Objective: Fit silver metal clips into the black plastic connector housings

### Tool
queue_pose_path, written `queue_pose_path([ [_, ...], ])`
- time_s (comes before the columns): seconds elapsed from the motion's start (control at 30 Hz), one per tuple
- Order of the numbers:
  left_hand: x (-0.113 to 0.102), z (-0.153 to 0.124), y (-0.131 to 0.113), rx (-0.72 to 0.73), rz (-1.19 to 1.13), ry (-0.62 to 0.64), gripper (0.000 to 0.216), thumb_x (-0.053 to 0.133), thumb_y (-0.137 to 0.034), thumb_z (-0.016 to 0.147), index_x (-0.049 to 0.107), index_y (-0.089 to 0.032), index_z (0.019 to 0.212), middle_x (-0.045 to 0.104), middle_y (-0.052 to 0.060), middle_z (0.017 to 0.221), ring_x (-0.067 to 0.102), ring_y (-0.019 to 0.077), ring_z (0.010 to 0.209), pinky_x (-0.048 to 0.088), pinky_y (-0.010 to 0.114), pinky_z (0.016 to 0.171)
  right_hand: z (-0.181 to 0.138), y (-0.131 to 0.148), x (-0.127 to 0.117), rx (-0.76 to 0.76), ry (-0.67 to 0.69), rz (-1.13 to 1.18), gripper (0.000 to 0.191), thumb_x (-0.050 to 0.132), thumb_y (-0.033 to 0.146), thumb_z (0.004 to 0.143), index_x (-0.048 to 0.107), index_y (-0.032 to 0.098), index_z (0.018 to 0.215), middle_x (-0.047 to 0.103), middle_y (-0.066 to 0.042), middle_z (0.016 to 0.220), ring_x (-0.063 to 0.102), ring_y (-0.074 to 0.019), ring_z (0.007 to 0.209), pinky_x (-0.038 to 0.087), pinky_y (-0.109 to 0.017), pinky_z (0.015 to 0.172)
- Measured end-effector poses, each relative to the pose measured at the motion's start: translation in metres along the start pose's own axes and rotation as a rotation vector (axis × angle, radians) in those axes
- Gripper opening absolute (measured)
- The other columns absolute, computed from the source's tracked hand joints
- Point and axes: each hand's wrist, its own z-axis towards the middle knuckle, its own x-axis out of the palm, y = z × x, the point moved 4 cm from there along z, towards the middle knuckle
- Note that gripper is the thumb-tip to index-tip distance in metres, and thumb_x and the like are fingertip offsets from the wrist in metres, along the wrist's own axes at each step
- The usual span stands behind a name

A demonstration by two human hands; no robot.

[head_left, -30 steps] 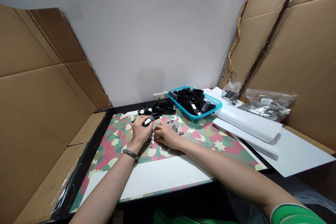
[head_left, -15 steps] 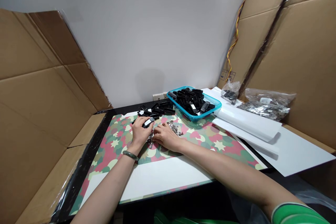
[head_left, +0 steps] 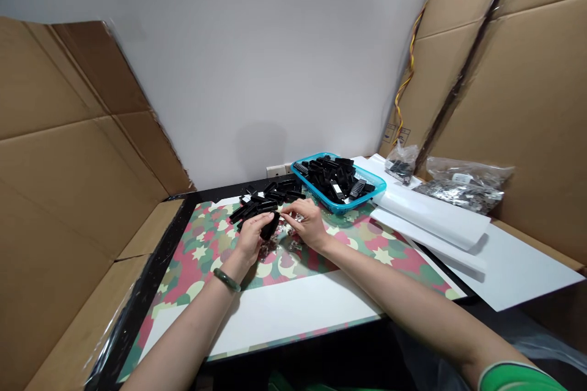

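My left hand (head_left: 250, 238), a dark bangle on its wrist, grips a small black plastic piece (head_left: 270, 228) between thumb and fingers. The fingertips of my right hand (head_left: 310, 223) are pinched close to the upper end of that piece; what they hold, if anything, is too small to make out. Small shiny metal parts (head_left: 296, 245) lie scattered on the patterned sheet under both hands. Just beyond my hands is a loose pile of similar black pieces (head_left: 263, 200), some with white labels.
A blue plastic basket (head_left: 383, 186) heaped with black pieces stands at the back right. Rolled white sheets (head_left: 435, 214) and clear bags of parts (head_left: 463, 189) lie right of it. Cardboard walls (head_left: 68, 195) flank the table, with a grey wall behind.
My left hand has turned the black piece, so its white label no longer shows. My right hand has risen from the metal parts to the piece's end.
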Motion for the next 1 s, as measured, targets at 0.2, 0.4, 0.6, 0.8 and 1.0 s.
queue_pose_path([
  [0.2, 0.0015, 0.0006, 0.0064, -0.152, -0.171, -0.011, 0.018, 0.079, -0.027, 0.066, 0.07, -0.012, 0.071, 0.068, 0.003, 0.063, 0.06, 0.0116, 0.053, 0.049, 0.023, 0.054, -0.0009, 0.0084, -0.0005, -0.043, 0.017, -0.028, 0.015, 0.059, 0.022, 0.093, 0.069, 0.02, 0.081, 0.07, -0.004, 0.078, 0.062, -0.0186, 0.076, 0.037, -0.034, 0.077],
  [0.4, 0.0037, -0.0017, 0.0048, -0.137, -0.177, 0.002, 0.018, 0.08, -0.025, 0.065, 0.07, -0.012, 0.071, 0.068, 0.002, 0.064, 0.06, 0.0113, 0.054, 0.048, 0.022, 0.053, -0.0023, 0.0046, 0.0056, -0.028, 0.051, -0.067, 0.011, 0.06, 0.017, 0.091, 0.069, 0.02, 0.085, 0.071, -0.003, 0.08, 0.062, -0.0189, 0.078, 0.035, -0.034, 0.076],
  [0.6, 0.004, -0.0049, 0.0059, -0.13, -0.132, 0.03, 0.02, 0.081, -0.027, 0.067, 0.071, -0.014, 0.076, 0.069, 0.002, 0.069, 0.06, 0.0114, 0.057, 0.047, 0.022, 0.053, -0.0034, 0.0023, 0.0055, 0.002, 0.049, -0.12, 0.013, 0.058, 0.019, 0.093, 0.069, 0.02, 0.085, 0.071, -0.003, 0.081, 0.063, -0.0189, 0.078, 0.034, -0.035, 0.078],
  [0.8, 0.0064, -0.007, 0.0026, -0.115, -0.106, 0.063, 0.022, 0.083, -0.027, 0.065, 0.071, -0.014, 0.077, 0.068, 0.001, 0.072, 0.062, 0.0112, 0.059, 0.049, 0.021, 0.054, -0.0035, 0.0061, 0.0028, -0.033, 0.043, -0.151, 0.013, 0.059, 0.02, 0.093, 0.068, 0.019, 0.083, 0.07, -0.003, 0.079, 0.061, -0.0183, 0.076, 0.032, -0.035, 0.078],
  [1.0, 0.0073, -0.009, -0.0006, -0.089, -0.015, 0.091, 0.029, 0.085, -0.031, 0.064, 0.073, -0.014, 0.085, 0.07, 0.003, 0.077, 0.063, 0.0104, 0.06, 0.05, 0.02, 0.056, -0.0036, 0.0059, 0.0043, -0.027, 0.072, -0.182, 0.011, 0.06, 0.018, 0.091, 0.068, 0.02, 0.083, 0.069, -0.002, 0.077, 0.062, -0.0184, 0.077, 0.032, -0.036, 0.078],
])
